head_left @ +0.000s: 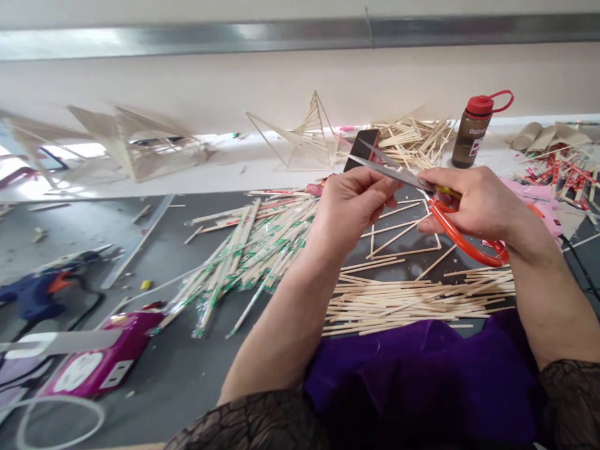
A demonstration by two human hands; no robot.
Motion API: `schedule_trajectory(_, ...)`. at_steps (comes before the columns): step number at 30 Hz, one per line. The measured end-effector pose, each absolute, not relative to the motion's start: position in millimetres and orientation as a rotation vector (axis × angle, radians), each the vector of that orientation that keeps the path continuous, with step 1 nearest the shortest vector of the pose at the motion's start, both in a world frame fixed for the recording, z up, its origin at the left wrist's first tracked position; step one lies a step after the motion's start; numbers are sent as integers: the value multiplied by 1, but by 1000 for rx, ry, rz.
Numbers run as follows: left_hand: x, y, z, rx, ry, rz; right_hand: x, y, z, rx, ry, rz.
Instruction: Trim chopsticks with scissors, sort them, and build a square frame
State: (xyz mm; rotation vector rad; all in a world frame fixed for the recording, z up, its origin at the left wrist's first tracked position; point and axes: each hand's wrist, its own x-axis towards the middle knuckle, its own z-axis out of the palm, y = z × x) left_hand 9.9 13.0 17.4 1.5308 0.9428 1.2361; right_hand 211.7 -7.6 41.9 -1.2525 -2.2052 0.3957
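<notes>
My right hand [482,203] is closed around a pair of scissors [452,234] with orange handles. Their metal blades are parted and point left, passing just behind the fingertips of my left hand [354,203]. That hand is closed in a pinch; whatever sits between its fingers is hidden or too small to name. Below the hands, a flat frame of thin wooden sticks [398,253] lies on the dark tabletop. Nearer to me is a pile of loose wooden sticks [412,300]. Left of my forearm are chopsticks in clear and green wrappers [262,240].
A blue glue gun [37,290] and a magenta power strip [105,353] lie at left. Along the back ledge stand stick models [300,140], a phone [360,149], a heap of sticks [417,140] and a red-capped bottle [473,134]. Something pink [539,197] lies at right.
</notes>
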Motion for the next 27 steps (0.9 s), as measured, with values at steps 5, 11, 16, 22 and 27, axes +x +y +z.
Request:
schedule_trajectory(5,13,8,13,1776,1083,1443,208,-9,40,-1286,-2155,435)
schedule_trajectory(11,14,-1,14,1946,1198,1605,206,-14,44,-1207,-2159,425)
schedule_trajectory(16,16,1,12,1976,1170,1628,207,-15,45,-1188,-2157,405)
schedule_trajectory(22,15,-2,13,1966,1162,1645,207,-22,53,-1211,-2203,380)
schedule_trajectory(27,17,-6,16,1999,1151,1640,206,-22,53,-1242,-2220,358)
